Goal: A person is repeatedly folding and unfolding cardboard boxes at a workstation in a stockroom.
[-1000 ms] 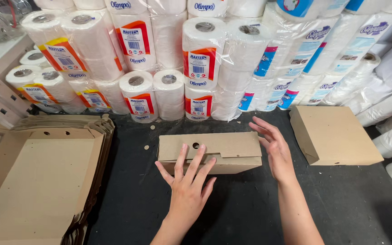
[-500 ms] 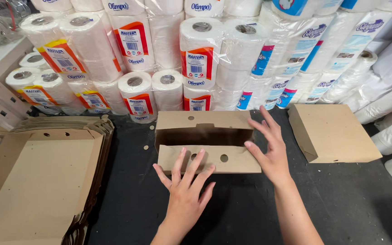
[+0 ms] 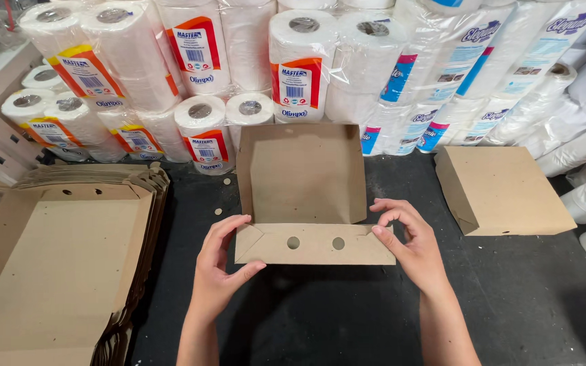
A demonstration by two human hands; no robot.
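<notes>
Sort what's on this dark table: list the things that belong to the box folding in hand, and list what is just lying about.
In hand:
- left hand and right hand, each with a grip on one end of the open cardboard box
- stack of flat cardboard blanks
- closed cardboard box

Lying about:
- wrapped paper rolls behind
- small cardboard discs on the table

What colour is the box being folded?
Plain brown cardboard box, two round holes in its front flap; head view.
</notes>
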